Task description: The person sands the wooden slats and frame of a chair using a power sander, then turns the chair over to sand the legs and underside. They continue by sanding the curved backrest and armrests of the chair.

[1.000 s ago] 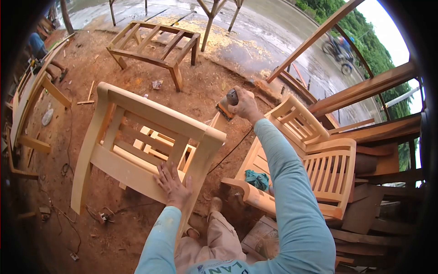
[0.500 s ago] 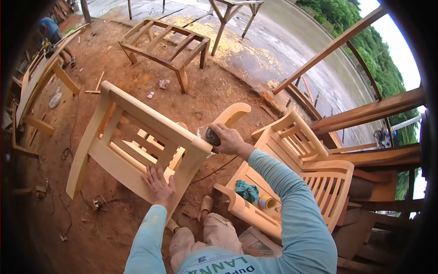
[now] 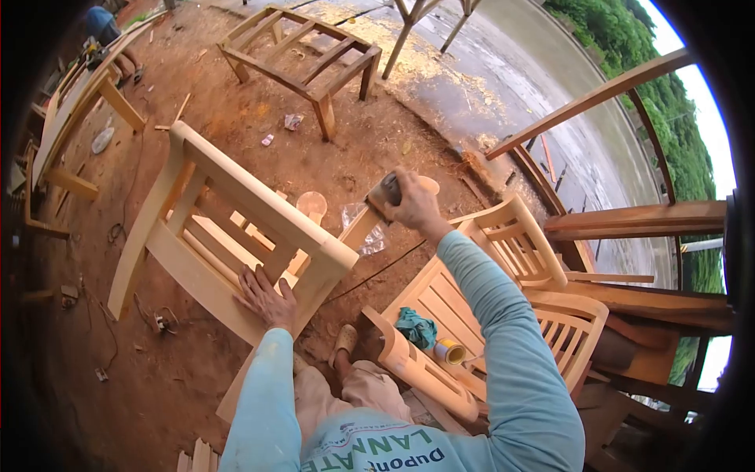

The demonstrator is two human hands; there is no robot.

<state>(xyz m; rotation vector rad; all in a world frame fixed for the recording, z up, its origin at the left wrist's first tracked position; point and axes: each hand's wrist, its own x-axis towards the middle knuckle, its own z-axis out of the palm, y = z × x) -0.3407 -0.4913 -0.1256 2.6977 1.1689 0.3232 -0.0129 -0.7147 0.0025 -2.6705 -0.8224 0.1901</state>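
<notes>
A pale wooden chair (image 3: 212,295) lies tipped in front of me, its slatted inside showing through the frame. My left hand (image 3: 267,299) rests on its broad lower board with the fingers spread. At the right, my right hand (image 3: 414,206) is closed round a dark sanding block (image 3: 384,197). The block touches the chair's curved arm (image 3: 362,228), beyond the corner of the frame. The hand covers part of the block and of the arm.
To the right stands a second pale chair (image 3: 440,303) bearing a teal cloth (image 3: 417,328) and a yellow-rimmed can (image 3: 450,352). A brown table frame (image 3: 314,82) stands ahead. Far left are a long curved wooden piece (image 3: 67,126) and a person (image 3: 102,27). A cable crosses the ground.
My right hand has moved with the block from the frame's corner outward onto the curved arm. My left hand stays on the board. The view has shifted slightly.
</notes>
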